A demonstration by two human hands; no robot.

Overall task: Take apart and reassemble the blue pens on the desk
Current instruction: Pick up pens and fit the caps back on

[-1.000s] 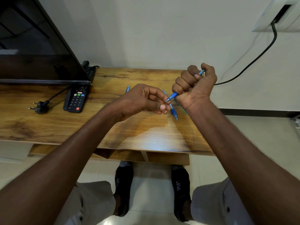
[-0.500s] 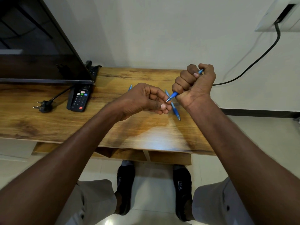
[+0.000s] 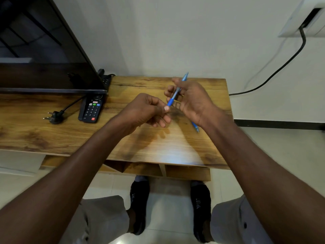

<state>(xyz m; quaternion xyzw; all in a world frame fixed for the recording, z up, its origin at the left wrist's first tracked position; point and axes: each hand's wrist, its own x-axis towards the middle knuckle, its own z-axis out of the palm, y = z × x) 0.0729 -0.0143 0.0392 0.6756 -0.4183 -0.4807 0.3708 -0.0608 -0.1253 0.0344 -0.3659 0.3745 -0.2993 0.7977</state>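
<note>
A blue pen slants over the wooden desk, its clicker end up and away, its tip down toward me. My right hand holds its barrel between thumb and loosened fingers. My left hand pinches the pen's lower tip end between thumb and forefinger. A second blue pen lies on the desk, mostly hidden under my right wrist, with only its tip end showing.
A black remote and a loose power plug lie on the desk's left half, below a dark TV screen. A black cable hangs down the wall at right. My feet stand under the desk's front edge.
My right hand has loosened from a tight fist into a lighter hold and the pen now stands steeper. My left hand's pinch now meets the pen's tip end. The view shifted right.
</note>
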